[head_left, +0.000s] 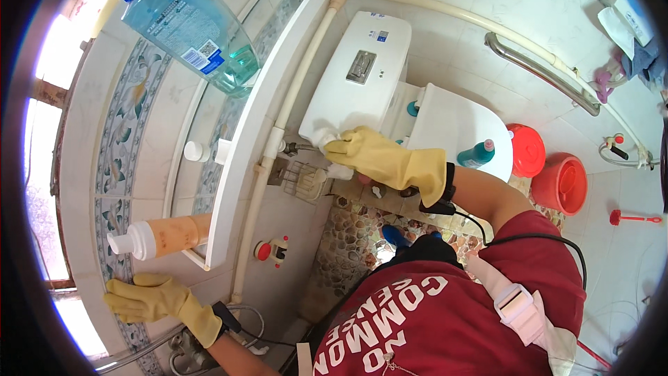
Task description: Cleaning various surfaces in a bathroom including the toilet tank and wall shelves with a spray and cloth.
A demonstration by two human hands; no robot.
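Note:
A yellow rubber glove covers my right hand (372, 158), whose fingers close on a crumpled white cloth (324, 138). The cloth presses against the near left corner of the white toilet tank lid (348, 90). At the lower left, my left hand (149, 297), also gloved in yellow, lies with fingers stretched out against the tiled wall (129, 237). Just above it an orange bottle with a white cap (167, 235) stands on the white-edged mirror shelf (243, 125). The closed toilet seat lid (459, 125) carries a teal bottle with a pink cap (477, 154).
A large clear bottle of blue-green liquid (191, 28) stands on the shelf's far end. Beneath runs a cream pipe (261, 188) beside a wire soap rack (303, 181). Red buckets (561, 184) stand right of the toilet. A metal grab bar (543, 73) crosses the back wall.

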